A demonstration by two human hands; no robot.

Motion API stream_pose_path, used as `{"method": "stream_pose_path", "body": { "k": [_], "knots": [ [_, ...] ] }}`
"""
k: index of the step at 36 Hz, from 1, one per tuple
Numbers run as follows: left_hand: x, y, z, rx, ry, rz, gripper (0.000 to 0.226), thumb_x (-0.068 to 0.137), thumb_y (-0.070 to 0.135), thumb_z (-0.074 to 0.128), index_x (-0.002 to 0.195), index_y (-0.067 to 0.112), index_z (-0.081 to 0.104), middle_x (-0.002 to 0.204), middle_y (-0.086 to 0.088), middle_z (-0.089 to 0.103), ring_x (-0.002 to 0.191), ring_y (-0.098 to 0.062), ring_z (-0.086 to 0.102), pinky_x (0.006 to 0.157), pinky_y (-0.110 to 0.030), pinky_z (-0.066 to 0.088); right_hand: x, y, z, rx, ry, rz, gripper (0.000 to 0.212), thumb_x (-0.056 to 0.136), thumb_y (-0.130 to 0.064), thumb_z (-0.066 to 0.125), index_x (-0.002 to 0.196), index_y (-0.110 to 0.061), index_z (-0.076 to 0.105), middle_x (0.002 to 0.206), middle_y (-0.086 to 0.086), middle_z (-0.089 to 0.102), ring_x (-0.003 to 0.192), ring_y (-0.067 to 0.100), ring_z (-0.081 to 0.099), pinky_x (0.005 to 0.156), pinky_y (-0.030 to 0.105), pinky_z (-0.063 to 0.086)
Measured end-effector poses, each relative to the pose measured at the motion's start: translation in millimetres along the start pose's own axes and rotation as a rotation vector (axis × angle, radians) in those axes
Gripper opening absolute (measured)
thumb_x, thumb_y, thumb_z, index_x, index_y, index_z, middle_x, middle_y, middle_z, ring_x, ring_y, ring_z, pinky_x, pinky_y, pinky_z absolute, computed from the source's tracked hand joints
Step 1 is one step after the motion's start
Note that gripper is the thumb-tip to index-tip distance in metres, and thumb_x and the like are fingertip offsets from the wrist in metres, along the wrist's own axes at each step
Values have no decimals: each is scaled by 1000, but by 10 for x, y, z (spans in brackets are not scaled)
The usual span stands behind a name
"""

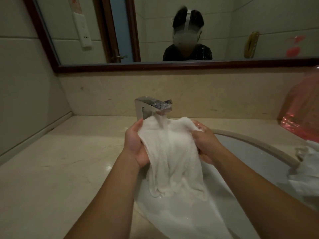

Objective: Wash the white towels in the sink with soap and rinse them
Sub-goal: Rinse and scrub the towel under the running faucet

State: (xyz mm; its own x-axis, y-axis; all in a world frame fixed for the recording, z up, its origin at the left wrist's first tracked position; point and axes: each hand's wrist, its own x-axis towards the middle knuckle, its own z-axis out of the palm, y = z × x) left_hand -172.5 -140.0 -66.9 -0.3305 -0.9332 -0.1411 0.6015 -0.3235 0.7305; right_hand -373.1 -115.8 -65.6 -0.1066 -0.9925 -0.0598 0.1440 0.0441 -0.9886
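Beige counter [51, 161], sink [259, 152], mirror [172, 66], tiled wall [25, 75]

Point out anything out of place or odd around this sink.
Little stands out. Both hands, left hand and right hand, hold a white towel under the running tap. Another white cloth drapes over the sink rim at right.

The white towel [170, 152] is wet and bunched, held up over the sink [255, 149] between the left hand [136, 145] and the right hand [205, 144]; its top edge sits under the faucet [153, 106], where running water strikes it; its lower folds hang down into the basin; a second white towel [309, 169] lies crumpled on the sink's right rim.
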Motion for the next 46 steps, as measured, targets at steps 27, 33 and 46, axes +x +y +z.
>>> {"method": "stream_pose_path", "body": {
  "k": [27,33,46],
  "knots": [
    [366,-276,149,72,384,55,81,88,81,59,134,14,67,114,-22,77,98,-47,77,88,-61,62,-8,47,412,-44,215,49,43,104,-53,57,128,-20,70,124,4,72,119,28,66,110,48,52],
    [241,-184,164,188,348,23,110,75,98,48,137,9,65,119,-29,74,106,-47,75,101,-66,55,-10,69,150,90,-145,159,65,95,-61,64,137,-10,66,122,17,76,112,36,75,99,52,60],
    [181,-213,159,556,341,47,71,99,76,46,129,16,71,113,-9,80,104,-31,77,98,-50,60,67,65,80,246,43,24,23,97,-4,72,119,-10,71,103,16,80,84,26,79,68,37,65]
  ]
}}
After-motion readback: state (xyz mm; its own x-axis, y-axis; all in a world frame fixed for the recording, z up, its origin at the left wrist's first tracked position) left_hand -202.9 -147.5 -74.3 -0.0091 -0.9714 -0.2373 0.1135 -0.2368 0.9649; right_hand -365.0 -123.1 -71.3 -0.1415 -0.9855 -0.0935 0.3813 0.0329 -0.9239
